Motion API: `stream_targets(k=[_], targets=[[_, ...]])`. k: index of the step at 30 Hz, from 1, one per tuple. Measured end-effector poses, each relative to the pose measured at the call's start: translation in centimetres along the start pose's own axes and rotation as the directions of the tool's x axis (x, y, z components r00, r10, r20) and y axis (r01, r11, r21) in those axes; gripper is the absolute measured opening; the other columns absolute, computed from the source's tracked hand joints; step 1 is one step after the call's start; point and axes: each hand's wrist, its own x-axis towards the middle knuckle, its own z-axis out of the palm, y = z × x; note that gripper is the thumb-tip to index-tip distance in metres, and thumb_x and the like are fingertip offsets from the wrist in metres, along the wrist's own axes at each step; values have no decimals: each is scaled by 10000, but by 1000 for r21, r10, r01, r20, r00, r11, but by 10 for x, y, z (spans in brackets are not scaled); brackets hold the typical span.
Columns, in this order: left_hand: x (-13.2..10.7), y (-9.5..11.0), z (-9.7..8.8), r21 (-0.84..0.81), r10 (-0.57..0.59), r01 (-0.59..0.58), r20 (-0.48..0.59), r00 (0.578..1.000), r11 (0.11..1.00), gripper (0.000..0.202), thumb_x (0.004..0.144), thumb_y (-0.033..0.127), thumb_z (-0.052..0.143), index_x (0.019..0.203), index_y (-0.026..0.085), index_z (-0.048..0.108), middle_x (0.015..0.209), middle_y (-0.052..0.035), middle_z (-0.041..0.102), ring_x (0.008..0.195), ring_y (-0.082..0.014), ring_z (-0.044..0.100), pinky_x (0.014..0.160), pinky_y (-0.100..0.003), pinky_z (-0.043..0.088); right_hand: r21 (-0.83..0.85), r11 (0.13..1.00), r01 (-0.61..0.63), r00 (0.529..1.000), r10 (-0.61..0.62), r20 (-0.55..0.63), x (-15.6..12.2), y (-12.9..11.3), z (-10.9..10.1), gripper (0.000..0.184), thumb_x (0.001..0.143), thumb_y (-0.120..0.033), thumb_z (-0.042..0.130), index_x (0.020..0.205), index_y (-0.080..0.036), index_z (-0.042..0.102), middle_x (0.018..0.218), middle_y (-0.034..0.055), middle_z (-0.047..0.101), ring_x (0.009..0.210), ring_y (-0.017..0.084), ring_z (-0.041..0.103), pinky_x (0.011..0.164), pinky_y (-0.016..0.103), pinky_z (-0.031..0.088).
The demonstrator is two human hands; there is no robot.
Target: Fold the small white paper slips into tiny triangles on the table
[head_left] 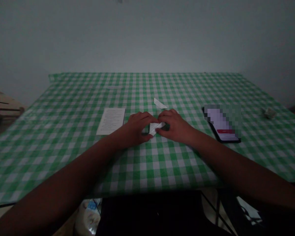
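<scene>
Between my two hands, just above or on the tablecloth, is a small folded piece of printed paper (155, 128). My left hand (140, 127) pinches its left side with thumb and fingers. From the other side, my right hand (173, 124) grips the paper's right edge, its thumb against the near face. Fingers cover parts of the paper, so its whole shape is hidden. Just beyond the hands lies another folded slip of printed paper (159, 103). Left of my left hand rests a stack of printed sheets (111, 121), lying flat.
A green-and-white checked tablecloth (147, 164) covers the table, which meets a plain wall. On the right lies a phone (221, 126) with its screen lit, partly pixelated. A small crumpled object (269, 113) sits farther right. A pale strip (114, 87) lies toward the back.
</scene>
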Motion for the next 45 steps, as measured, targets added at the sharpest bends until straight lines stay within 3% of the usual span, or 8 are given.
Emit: stream_targets(k=[9, 17, 29, 40, 45], targets=[[-1, 0, -6, 24, -3, 5, -113, 994, 1000, 404, 866, 228, 622, 1259, 220, 528, 1247, -83, 582, 1188, -237, 545, 1035, -413, 433, 78, 994, 81, 990, -71, -121, 1, 5, -3, 68, 849, -238, 681, 847, -221, 614, 945, 49, 642, 976, 226, 590, 944, 395, 410], [-3, -9, -1, 14, -80, 81, -79, 994, 997, 215, 880, 249, 606, 1091, 214, 585, 1107, -57, 663, 1077, -226, 610, 942, -403, 464, 82, 996, 30, 990, -19, -139, 0, 5, -3, 94, 824, -249, 704, 873, -236, 625, 947, 50, 654, 970, 231, 598, 939, 409, 430], [1, -11, -3, -50, -133, 131, -45, 990, 990, 70, 891, 203, 544, 909, 215, 610, 904, -15, 678, 857, -172, 637, 825, -337, 488, 129, 988, 84, 988, -67, -136, 0, 2, -5, 89, 838, -172, 664, 810, -241, 614, 913, 30, 652, 952, 206, 608, 940, 386, 438], [-2, -15, 1, 9, -112, 113, -80, 990, 994, 155, 894, 220, 586, 1042, 205, 631, 1044, -49, 667, 977, -191, 624, 896, -351, 484, 193, 981, 28, 994, -6, -112, 1, 1, -7, 80, 843, -169, 664, 812, -239, 641, 908, 30, 664, 947, 210, 625, 919, 408, 467], [-1, -16, 2, 23, -80, 83, -90, 993, 996, 139, 908, 227, 583, 1014, 213, 674, 1087, -51, 666, 1030, -203, 610, 942, -379, 469, 184, 982, 31, 993, -10, -115, 1, 0, -7, 66, 852, -180, 670, 818, -228, 641, 892, 30, 655, 921, 202, 620, 904, 394, 464]])
